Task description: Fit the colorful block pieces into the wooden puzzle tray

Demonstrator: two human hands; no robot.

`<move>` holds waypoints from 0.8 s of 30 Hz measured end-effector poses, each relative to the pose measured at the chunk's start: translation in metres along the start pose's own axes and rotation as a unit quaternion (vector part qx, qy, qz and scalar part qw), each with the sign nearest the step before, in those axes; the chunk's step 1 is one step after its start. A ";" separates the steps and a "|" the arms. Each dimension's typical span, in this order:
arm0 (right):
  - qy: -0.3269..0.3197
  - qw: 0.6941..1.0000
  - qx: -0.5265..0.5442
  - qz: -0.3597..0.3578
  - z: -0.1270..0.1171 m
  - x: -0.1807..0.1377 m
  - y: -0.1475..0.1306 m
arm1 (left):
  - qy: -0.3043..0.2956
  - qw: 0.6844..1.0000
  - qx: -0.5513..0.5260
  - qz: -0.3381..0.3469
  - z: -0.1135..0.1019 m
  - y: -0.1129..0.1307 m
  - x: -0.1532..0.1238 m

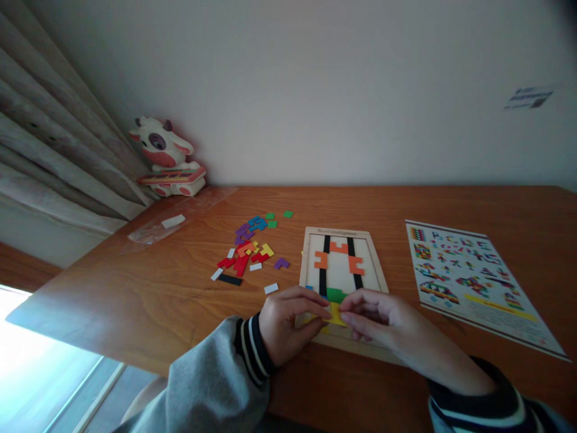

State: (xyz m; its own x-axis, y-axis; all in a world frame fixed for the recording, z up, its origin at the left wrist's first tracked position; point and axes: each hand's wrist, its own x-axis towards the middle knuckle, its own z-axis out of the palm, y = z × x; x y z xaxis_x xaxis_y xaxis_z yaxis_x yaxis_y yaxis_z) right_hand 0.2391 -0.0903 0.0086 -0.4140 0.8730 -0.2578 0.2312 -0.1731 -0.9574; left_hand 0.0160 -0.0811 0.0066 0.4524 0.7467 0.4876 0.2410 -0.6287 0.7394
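**Both hands pinch a yellow piece at the tray's near edge**

The yellow piece sits between the two hands, over the near edge of the tray. The left hand comes in from the left with its fingers curled, the fingertips closed on the piece's left side. The right hand meets it from the right, thumb and fingers closed on the other side. Both sleeves lie across the near edge of the table.

Inside the tray, a green piece lies just beyond the yellow one. Two black bars run from near to far, with orange pieces between and beside them.

Left of the tray, a pile of loose pieces in red, purple, blue, yellow and green is spread on the table, and a white piece lies apart, nearer the left hand. Right of the tray lies a printed sheet of coloured patterns. At the far left, a clear bag lies flat, and a cow toy stands against the wall beside a curtain.
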 end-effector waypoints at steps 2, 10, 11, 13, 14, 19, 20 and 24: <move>0.019 1.000 -0.011 0.013 -0.004 0.001 0.009 | -0.015 0.999 0.040 -0.003 0.000 -0.003 -0.002; 0.049 0.988 -0.143 0.015 -0.002 0.001 0.023 | -0.080 0.972 0.212 0.066 -0.001 -0.019 -0.010; 0.051 0.987 -0.150 0.011 0.000 0.002 0.022 | -0.095 0.967 0.223 0.083 -0.001 -0.020 -0.010; 0.051 0.985 -0.167 0.002 0.003 0.003 0.020 | -0.114 0.957 0.245 0.106 0.000 -0.020 -0.011; 0.052 0.983 -0.178 -0.004 0.004 0.004 0.019 | -0.120 0.953 0.255 0.115 0.001 -0.020 -0.012; 0.073 0.966 -0.246 -0.036 0.006 0.005 0.020 | -0.124 0.941 0.279 0.143 0.002 -0.023 -0.013; 0.076 0.963 -0.255 -0.037 0.007 0.005 0.021 | -0.123 0.939 0.284 0.151 0.002 -0.024 -0.013; 0.077 0.961 -0.263 -0.031 0.010 0.005 0.024 | -0.126 0.929 0.303 0.172 0.000 -0.025 -0.012</move>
State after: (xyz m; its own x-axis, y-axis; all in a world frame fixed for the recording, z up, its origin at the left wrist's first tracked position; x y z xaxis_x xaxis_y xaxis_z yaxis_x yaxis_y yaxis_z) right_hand 0.2335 -0.0948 -0.0175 -0.3155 0.9383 -0.1413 0.6409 0.1009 -0.7610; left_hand 0.0047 -0.0745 -0.0178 0.7598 0.4530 0.4664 0.4499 -0.8842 0.1257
